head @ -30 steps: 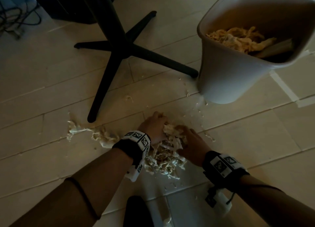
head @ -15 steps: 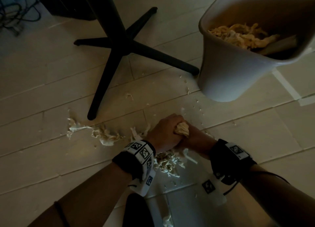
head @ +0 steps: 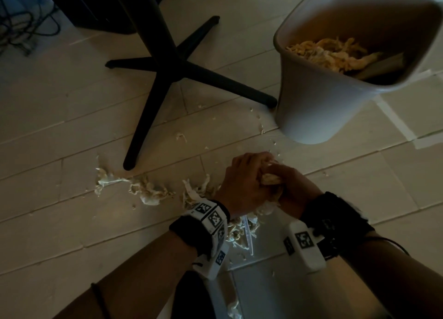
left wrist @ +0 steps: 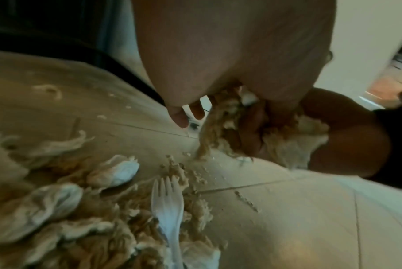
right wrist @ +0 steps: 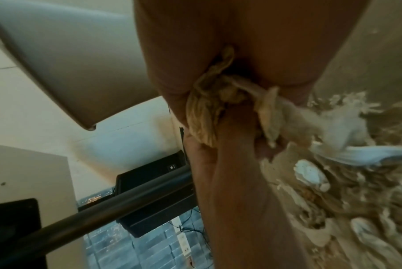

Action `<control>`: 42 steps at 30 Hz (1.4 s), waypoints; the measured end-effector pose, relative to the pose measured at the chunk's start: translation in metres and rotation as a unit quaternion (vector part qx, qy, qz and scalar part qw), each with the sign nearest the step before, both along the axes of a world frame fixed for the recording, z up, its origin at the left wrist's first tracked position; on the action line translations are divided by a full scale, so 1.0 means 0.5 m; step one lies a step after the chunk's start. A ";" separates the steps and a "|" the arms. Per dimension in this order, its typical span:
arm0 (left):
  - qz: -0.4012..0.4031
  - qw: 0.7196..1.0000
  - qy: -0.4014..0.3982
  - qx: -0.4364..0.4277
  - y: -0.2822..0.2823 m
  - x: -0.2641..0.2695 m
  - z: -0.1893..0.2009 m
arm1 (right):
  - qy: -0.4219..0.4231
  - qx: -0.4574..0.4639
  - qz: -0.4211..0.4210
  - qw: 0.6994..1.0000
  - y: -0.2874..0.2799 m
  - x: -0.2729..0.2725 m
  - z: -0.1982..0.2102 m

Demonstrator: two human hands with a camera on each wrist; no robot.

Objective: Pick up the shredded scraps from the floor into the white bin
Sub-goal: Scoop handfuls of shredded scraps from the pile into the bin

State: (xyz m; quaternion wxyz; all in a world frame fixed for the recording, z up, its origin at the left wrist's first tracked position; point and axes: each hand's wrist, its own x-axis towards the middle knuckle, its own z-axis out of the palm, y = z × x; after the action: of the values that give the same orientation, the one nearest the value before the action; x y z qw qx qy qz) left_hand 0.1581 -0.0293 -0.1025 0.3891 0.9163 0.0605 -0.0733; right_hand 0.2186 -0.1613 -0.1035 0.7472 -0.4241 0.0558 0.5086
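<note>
My left hand (head: 244, 182) and right hand (head: 291, 187) are clasped together around a clump of pale shredded scraps (head: 269, 178), lifted a little off the floor. The left wrist view shows that clump (left wrist: 227, 118) squeezed between both palms, and the right wrist view shows the scraps (right wrist: 209, 109) bulging out between the hands. More shredded scraps (head: 143, 187) trail across the floor to the left, and a pile (head: 239, 232) lies below my wrists. The white bin (head: 318, 108) stands at the upper right, tilted in view, holding scraps (head: 333, 52).
A black four-legged stand base (head: 167, 67) spreads over the floor left of the bin. A white plastic fork (left wrist: 168, 209) lies in the scrap pile. Cables (head: 16, 26) lie at the far upper left. Pale floor tiles (head: 48, 223) stretch to the left.
My hands closed together over scraps from the pile, gathered them into a clump and rose slightly toward the bin. Fewer scraps lie under my wrists now.
</note>
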 end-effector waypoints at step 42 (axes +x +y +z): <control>0.133 0.969 0.111 0.175 0.393 0.271 -0.112 | -0.361 -0.474 0.141 0.790 0.056 0.135 -0.036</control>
State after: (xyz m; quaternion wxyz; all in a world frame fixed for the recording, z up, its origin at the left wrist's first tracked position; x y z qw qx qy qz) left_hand 0.2938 0.1674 -0.1585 0.2194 0.9399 0.2370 -0.1107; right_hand 0.2860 -0.1332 -0.1215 0.3377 -0.8812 -0.0446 0.3278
